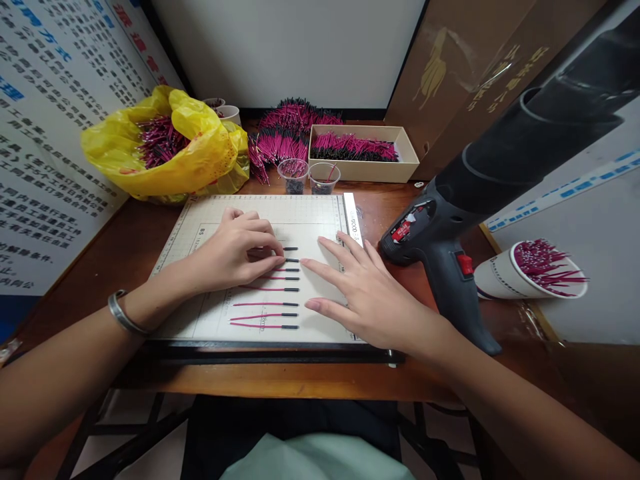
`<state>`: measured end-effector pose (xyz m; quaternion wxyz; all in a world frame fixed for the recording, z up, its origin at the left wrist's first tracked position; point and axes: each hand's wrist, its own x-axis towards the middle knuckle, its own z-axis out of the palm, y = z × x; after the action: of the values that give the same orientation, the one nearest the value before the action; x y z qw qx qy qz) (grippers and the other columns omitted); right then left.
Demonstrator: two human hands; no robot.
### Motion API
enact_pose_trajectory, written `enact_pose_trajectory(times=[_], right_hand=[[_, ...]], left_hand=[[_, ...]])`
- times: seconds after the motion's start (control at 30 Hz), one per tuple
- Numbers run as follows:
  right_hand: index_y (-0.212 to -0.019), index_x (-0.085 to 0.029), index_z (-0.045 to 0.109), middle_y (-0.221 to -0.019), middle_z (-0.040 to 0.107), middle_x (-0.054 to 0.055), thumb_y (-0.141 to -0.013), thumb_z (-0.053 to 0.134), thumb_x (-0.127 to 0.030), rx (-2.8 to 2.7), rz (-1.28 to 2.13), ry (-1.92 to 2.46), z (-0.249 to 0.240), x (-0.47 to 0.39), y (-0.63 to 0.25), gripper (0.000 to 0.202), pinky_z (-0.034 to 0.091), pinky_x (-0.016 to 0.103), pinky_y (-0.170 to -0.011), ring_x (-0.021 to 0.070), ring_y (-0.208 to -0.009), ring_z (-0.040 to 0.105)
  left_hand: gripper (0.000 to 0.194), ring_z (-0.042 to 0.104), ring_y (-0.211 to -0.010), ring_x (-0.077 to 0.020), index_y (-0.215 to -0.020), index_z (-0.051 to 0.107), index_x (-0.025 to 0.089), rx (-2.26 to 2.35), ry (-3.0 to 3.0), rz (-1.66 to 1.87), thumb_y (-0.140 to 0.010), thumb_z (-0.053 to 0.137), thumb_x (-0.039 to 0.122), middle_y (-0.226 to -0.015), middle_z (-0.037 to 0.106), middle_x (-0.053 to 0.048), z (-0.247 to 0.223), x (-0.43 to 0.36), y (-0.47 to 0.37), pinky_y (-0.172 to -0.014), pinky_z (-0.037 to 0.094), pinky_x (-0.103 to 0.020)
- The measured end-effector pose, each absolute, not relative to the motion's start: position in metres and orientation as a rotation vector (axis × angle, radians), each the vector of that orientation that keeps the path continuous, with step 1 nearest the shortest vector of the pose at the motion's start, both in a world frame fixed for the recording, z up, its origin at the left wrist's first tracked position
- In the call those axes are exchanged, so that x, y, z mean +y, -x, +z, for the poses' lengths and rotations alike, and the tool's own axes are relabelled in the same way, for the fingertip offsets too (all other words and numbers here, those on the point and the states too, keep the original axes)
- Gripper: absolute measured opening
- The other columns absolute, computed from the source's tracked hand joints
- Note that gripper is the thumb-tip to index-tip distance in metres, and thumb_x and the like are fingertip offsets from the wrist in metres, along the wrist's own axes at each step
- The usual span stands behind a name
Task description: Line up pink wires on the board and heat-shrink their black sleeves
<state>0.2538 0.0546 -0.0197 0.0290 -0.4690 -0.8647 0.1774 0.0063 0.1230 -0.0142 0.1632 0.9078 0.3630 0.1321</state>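
A white paper-cutter board with printed grid lines lies in front of me. Several thin magenta wires with black sleeves on their right ends are spread across it in a column, roughly parallel. My left hand is over the upper part of this column, thumb and index finger pinched on one wire; its black end sticks out to the right of the fingertips. My right hand rests palm down at the board's right side, fingers spread and holding nothing, its fingertips just right of the black ends.
A black heat gun with a red switch stands at the right, beside a tilted paper cup of wires. Behind the board are two clear plastic cups, a cardboard box of wires, a wire pile and a yellow bag.
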Motion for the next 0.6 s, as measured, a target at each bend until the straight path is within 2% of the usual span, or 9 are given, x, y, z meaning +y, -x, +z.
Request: enact_pose_trajectory(times=[0.23, 0.4, 0.6], right_hand=[[-0.153, -0.031, 0.043, -0.167, 0.029, 0.011, -0.100, 0.033, -0.065, -2.668, 0.578, 1.493, -0.014, 0.059, -0.252, 0.063, 0.016, 0.070, -0.120, 0.0381, -0.155, 0.017], [-0.153, -0.032, 0.043, -0.168, 0.026, 0.010, -0.101, 0.032, -0.064, -2.661, 0.564, 1.528, -0.014, 0.067, -0.251, 0.062, 0.016, 0.067, -0.122, 0.0356, -0.156, 0.016], [-0.152, -0.031, 0.044, -0.167, 0.027, 0.011, -0.100, 0.033, -0.065, -2.653, 0.541, 1.520, -0.017, 0.070, -0.250, 0.064, 0.017, 0.066, -0.122, 0.0368, -0.156, 0.014]], left_hand=[[0.035, 0.053, -0.081, -0.0193, -0.083, 0.074, 0.023, 1.049, -2.603, 0.360, -0.093, 0.053, 0.049, -0.080, 0.068, -0.002, -0.013, 0.123, -0.006, -0.084, 0.026, -0.040], [0.032, 0.055, -0.079, -0.0191, -0.081, 0.073, 0.022, 1.113, -2.628, 0.465, -0.093, 0.054, 0.045, -0.079, 0.068, -0.002, -0.014, 0.126, -0.006, -0.081, 0.026, -0.039], [0.037, 0.054, -0.080, -0.0191, -0.079, 0.073, 0.022, 1.176, -2.622, 0.460, -0.093, 0.053, 0.050, -0.080, 0.069, -0.003, -0.016, 0.130, -0.007, -0.082, 0.026, -0.040]])
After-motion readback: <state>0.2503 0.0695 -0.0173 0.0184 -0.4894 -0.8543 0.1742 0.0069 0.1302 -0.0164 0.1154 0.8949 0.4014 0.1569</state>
